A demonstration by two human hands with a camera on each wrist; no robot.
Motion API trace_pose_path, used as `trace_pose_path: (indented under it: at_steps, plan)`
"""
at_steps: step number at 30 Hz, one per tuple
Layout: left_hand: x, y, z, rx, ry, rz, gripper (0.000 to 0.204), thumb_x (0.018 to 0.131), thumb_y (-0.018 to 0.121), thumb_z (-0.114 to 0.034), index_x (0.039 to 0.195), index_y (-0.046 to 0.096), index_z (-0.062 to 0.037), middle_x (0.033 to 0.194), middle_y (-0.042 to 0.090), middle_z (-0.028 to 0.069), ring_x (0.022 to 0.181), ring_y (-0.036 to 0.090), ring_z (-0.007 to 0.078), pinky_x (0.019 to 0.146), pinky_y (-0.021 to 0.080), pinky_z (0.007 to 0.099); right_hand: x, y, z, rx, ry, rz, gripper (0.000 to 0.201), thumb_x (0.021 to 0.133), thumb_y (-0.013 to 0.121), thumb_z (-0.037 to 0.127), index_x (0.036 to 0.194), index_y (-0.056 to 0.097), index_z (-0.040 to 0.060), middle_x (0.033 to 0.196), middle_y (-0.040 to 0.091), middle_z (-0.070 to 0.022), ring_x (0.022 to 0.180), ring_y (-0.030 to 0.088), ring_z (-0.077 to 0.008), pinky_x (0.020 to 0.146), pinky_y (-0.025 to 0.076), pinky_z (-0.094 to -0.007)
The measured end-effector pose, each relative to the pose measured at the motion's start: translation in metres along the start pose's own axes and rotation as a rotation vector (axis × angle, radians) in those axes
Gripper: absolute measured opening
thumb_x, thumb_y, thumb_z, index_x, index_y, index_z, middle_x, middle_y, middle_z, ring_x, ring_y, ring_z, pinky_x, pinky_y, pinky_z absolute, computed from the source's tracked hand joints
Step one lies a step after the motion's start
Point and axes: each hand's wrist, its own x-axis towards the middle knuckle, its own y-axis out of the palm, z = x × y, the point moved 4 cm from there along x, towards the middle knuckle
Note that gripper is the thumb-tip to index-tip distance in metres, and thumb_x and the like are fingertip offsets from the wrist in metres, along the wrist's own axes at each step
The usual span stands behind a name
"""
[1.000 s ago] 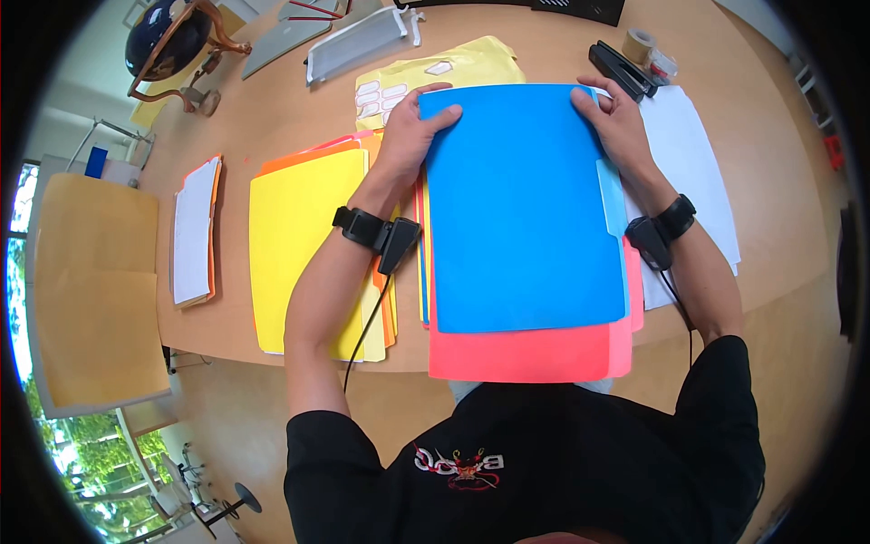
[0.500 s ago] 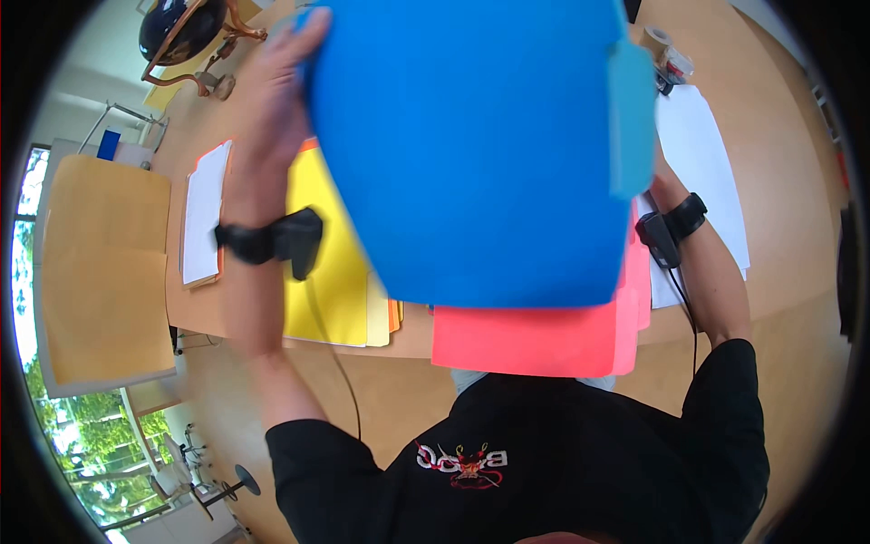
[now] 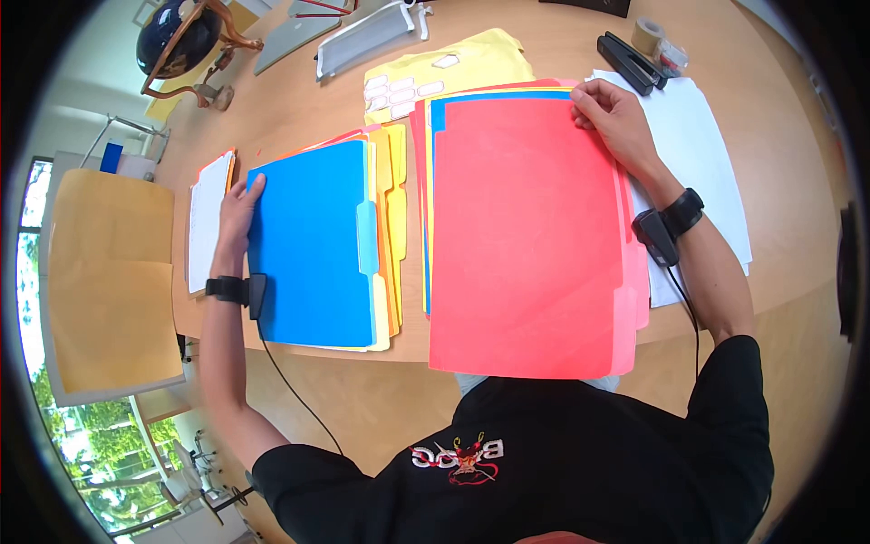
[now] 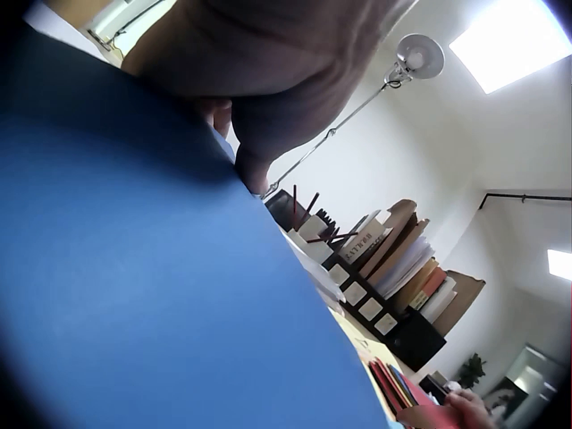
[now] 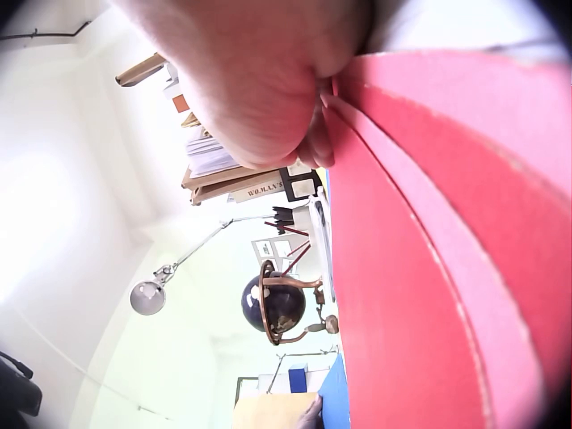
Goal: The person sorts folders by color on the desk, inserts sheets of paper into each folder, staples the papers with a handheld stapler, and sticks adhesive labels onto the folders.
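A blue file folder with a light blue tab lies on top of the left stack, over yellow and orange folders. At its upper left edge my left hand holds it, thumb on the top face and fingers round the edge. A red file folder tops the right stack, with blue, yellow and more red edges showing beneath. My right hand pinches its upper right corner. In the right wrist view several red layers fan apart beside the fingers.
White paper lies right of the red stack, below a black stapler and tape roll. A yellow envelope with labels is behind the stacks. Far left sit a thin paper pile and a globe.
The blue folder has gone from the right stack to the left one, covering the yellow folder there. My left hand moved left with it; my right hand is now at the uncovered red folder's corner.
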Motion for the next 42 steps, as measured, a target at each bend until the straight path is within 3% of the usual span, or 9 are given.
trace_pose_path:
  at_steps: [4, 6, 10, 17, 20, 23, 26, 34, 42]
  plan:
    - [0.011, 0.019, 0.001, 0.381, 0.079, -0.291, 0.073, 0.090, 0.067, -0.050, 0.136, 0.052, 0.0052, 0.129, 0.059, 0.0212, 0.119, 0.058, 0.0285, 0.099, 0.046, 0.0392, 0.000, 0.001, -0.001, 0.014, -0.016, 0.004, 0.024, 0.099, 0.062, 0.022, 0.100, 0.065, -0.0022, 0.082, 0.067, -0.0047, 0.073, 0.063, -0.0090, 0.070, 0.053, -0.0221]
    - [0.005, 0.044, -0.037, 0.695, 0.501, -0.268, 0.076, 0.089, 0.068, -0.051, 0.137, 0.050, 0.0056, 0.132, 0.056, 0.0248, 0.123, 0.054, 0.0342, 0.103, 0.043, 0.0410, 0.001, 0.000, -0.003, 0.001, -0.021, 0.005, 0.024, 0.099, 0.062, 0.022, 0.100, 0.065, -0.0023, 0.082, 0.067, -0.0048, 0.073, 0.063, -0.0089, 0.070, 0.053, -0.0219]
    - [-0.036, 0.128, -0.098, 0.535, 0.480, 0.090, 0.087, 0.087, 0.064, -0.058, 0.147, 0.040, -0.0004, 0.149, 0.040, 0.0283, 0.140, 0.038, 0.0406, 0.113, 0.033, 0.0501, 0.001, 0.000, -0.004, 0.002, -0.023, 0.005, 0.025, 0.099, 0.062, 0.022, 0.100, 0.065, -0.0028, 0.082, 0.067, -0.0049, 0.073, 0.063, -0.0085, 0.070, 0.053, -0.0216]
    - [-0.059, 0.181, -0.092, 0.935, 0.304, 0.168, 0.108, 0.081, 0.056, -0.070, 0.158, 0.014, -0.0063, 0.161, 0.014, 0.0265, 0.148, 0.013, 0.0488, 0.107, 0.017, 0.0759, -0.001, 0.000, -0.002, 0.007, -0.046, 0.012, 0.025, 0.099, 0.062, 0.023, 0.100, 0.065, -0.0025, 0.083, 0.067, -0.0045, 0.073, 0.063, -0.0084, 0.071, 0.053, -0.0217]
    - [-0.067, 0.183, -0.115, 0.639, 0.595, 0.086, 0.075, 0.087, 0.066, -0.047, 0.145, 0.044, -0.0033, 0.147, 0.042, 0.0244, 0.137, 0.041, 0.0410, 0.110, 0.037, 0.0495, -0.001, 0.000, -0.002, -0.016, -0.042, 0.009, 0.026, 0.099, 0.062, 0.024, 0.099, 0.065, -0.0023, 0.083, 0.067, -0.0044, 0.073, 0.063, -0.0085, 0.071, 0.053, -0.0218]
    - [-0.092, 0.201, -0.161, 0.373, 0.711, 0.455, 0.056, 0.088, 0.073, -0.033, 0.134, 0.056, -0.0063, 0.133, 0.057, 0.0136, 0.126, 0.052, 0.0296, 0.106, 0.041, 0.0385, 0.001, 0.000, -0.002, -0.040, -0.050, 0.008, 0.027, 0.099, 0.062, 0.025, 0.099, 0.065, -0.0025, 0.082, 0.067, -0.0044, 0.073, 0.063, -0.0086, 0.071, 0.053, -0.0220]
    - [-0.103, 0.223, -0.183, 0.518, 1.010, 0.460, 0.054, 0.083, 0.078, -0.029, 0.129, 0.058, -0.0079, 0.126, 0.061, 0.0093, 0.119, 0.056, 0.0282, 0.102, 0.045, 0.0392, 0.001, -0.002, -0.006, -0.029, -0.050, 0.005, 0.028, 0.099, 0.062, 0.025, 0.099, 0.065, -0.0026, 0.082, 0.067, -0.0044, 0.073, 0.063, -0.0088, 0.071, 0.053, -0.0221]
    - [-0.077, 0.255, -0.195, 0.703, 0.703, 0.648, 0.058, 0.079, 0.081, -0.031, 0.125, 0.059, -0.0048, 0.115, 0.064, 0.0166, 0.106, 0.062, 0.0306, 0.091, 0.050, 0.0397, -0.001, -0.003, -0.001, 0.016, -0.034, -0.011, 0.030, 0.100, 0.061, 0.026, 0.101, 0.066, -0.0030, 0.084, 0.068, -0.0053, 0.075, 0.064, -0.0086, 0.071, 0.053, -0.0218]
    - [-0.048, 0.253, -0.185, -0.055, 0.419, 0.682, 0.041, 0.086, 0.077, -0.020, 0.118, 0.065, 0.0033, 0.107, 0.072, 0.0087, 0.095, 0.067, 0.0153, 0.089, 0.053, 0.0285, 0.001, -0.012, -0.005, 0.420, 0.072, -0.171, 0.032, 0.101, 0.059, 0.028, 0.108, 0.067, -0.0023, 0.091, 0.070, -0.0041, 0.079, 0.064, -0.0070, 0.073, 0.051, -0.0210]
